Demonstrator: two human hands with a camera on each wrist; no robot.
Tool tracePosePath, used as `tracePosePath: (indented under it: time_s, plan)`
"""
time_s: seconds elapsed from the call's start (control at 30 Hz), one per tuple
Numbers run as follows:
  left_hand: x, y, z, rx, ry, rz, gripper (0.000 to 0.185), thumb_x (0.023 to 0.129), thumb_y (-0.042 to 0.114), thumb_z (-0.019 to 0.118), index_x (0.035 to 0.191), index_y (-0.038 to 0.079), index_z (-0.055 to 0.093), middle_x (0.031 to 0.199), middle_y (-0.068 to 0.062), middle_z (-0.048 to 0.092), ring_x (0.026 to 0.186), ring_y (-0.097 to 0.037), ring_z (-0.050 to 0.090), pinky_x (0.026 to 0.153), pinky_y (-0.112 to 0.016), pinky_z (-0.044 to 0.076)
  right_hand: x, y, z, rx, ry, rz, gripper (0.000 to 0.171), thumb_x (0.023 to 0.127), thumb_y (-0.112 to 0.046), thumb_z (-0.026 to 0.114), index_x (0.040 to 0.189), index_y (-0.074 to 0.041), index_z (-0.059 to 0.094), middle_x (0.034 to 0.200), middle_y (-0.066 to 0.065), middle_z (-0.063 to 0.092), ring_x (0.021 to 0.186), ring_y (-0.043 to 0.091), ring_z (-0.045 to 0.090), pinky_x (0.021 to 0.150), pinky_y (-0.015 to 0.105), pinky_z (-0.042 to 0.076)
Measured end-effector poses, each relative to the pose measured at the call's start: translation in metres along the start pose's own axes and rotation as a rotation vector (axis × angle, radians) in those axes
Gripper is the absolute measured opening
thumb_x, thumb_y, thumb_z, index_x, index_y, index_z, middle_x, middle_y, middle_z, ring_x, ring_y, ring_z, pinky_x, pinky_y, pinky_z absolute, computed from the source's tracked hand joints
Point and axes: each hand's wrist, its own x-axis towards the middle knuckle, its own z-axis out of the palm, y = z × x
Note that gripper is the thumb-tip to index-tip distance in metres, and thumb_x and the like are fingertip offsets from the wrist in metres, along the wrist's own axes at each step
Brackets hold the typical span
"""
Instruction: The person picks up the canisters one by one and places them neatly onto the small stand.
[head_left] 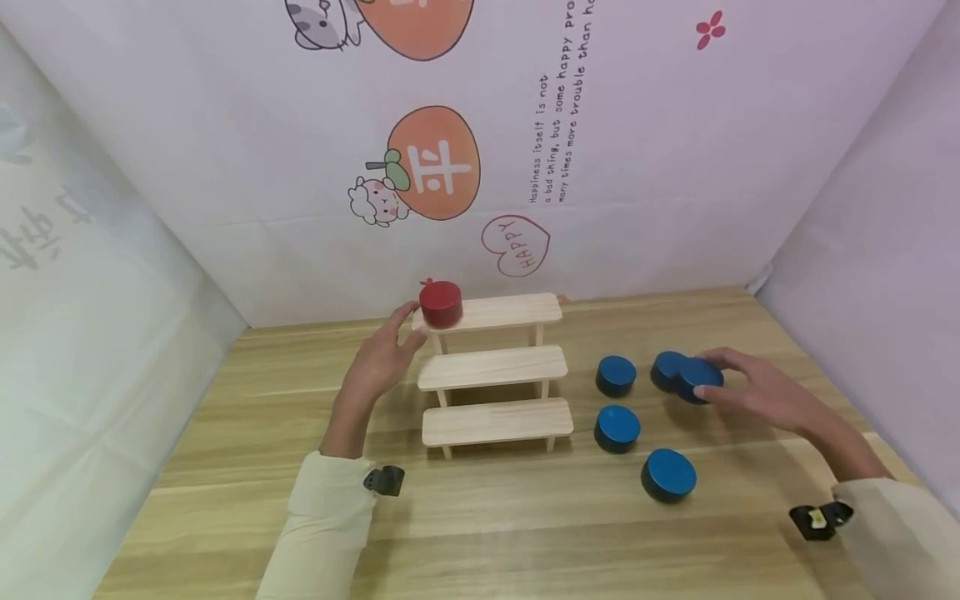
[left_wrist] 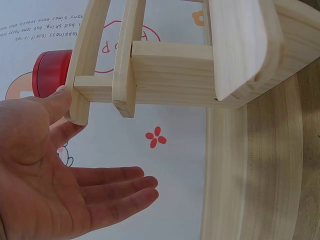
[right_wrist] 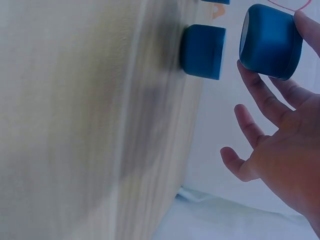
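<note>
A red cylinder [head_left: 440, 303] [left_wrist: 50, 72] stands on the left end of the top step of a small three-step wooden shelf [head_left: 495, 367] [left_wrist: 175, 75]. My left hand [head_left: 408, 327] is open just left of it, fingers straight, thumb beside the shelf's corner post and holding nothing. My right hand [head_left: 705, 377] pinches a blue cylinder [head_left: 700, 379] [right_wrist: 270, 40] between thumb and fingers, lifted slightly and tilted. Just behind it a second blue cylinder [head_left: 667, 369] [right_wrist: 202, 51] rests on the table.
Three more blue cylinders [head_left: 616, 375] [head_left: 617, 428] [head_left: 668, 474] sit on the wooden table [head_left: 525, 525] right of the shelf. Paper-covered walls close in the left, back and right sides. The shelf's two lower steps carry nothing.
</note>
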Motion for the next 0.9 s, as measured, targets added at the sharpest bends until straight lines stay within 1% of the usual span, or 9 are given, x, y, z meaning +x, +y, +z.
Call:
tracePosePath:
  time_s: [0.17,0.3,0.57,0.77,0.9]
  plan:
    - [0.001,-0.002,0.002,-0.002,-0.001,-0.002,0.061,0.106,0.040,0.046,0.160,0.021,0.025,0.159,-0.015,0.033,0.139,-0.045,0.036,0.107,-0.067,0.031,0.008,-0.006,0.000,0.023,0.010,-0.029,0.054,0.098,-0.026,0.065,0.138,0.007,0.048,0.130,0.030,0.053,0.123,0.050,0.044,0.091,0.072,0.036]
    - [0.001,-0.001,0.003,-0.001,0.000,-0.002,0.062,0.106,0.042,0.046,0.160,0.022,0.024,0.159,-0.015,0.033,0.138,-0.045,0.037,0.106,-0.067,0.031,0.015,-0.012,0.000,0.017,0.011,-0.050,0.054,0.099,-0.027,0.064,0.137,0.008,0.049,0.130,0.030,0.054,0.123,0.050,0.044,0.092,0.073,0.035]
    - [0.001,0.000,0.002,0.003,0.003,-0.003,0.061,0.106,0.042,0.046,0.160,0.023,0.025,0.158,-0.015,0.034,0.137,-0.045,0.038,0.106,-0.067,0.031,0.026,-0.024,0.001,0.021,0.009,-0.055,0.054,0.099,-0.031,0.064,0.137,0.005,0.050,0.130,0.028,0.054,0.124,0.048,0.044,0.094,0.073,0.033]
    - [0.001,0.000,0.001,0.008,0.005,0.000,0.061,0.106,0.042,0.046,0.160,0.022,0.025,0.158,-0.015,0.034,0.137,-0.046,0.039,0.106,-0.067,0.032,0.033,-0.032,0.001,0.025,0.012,-0.047,0.057,0.099,-0.032,0.064,0.138,0.006,0.049,0.131,0.027,0.054,0.126,0.047,0.043,0.096,0.071,0.033]
    - [0.000,-0.001,0.001,0.012,0.007,0.001,0.061,0.106,0.041,0.046,0.160,0.022,0.025,0.158,-0.015,0.034,0.137,-0.046,0.039,0.106,-0.067,0.032,0.039,-0.038,0.000,0.020,0.010,-0.059,0.057,0.098,-0.031,0.064,0.138,0.007,0.049,0.131,0.028,0.054,0.126,0.047,0.044,0.097,0.070,0.033]
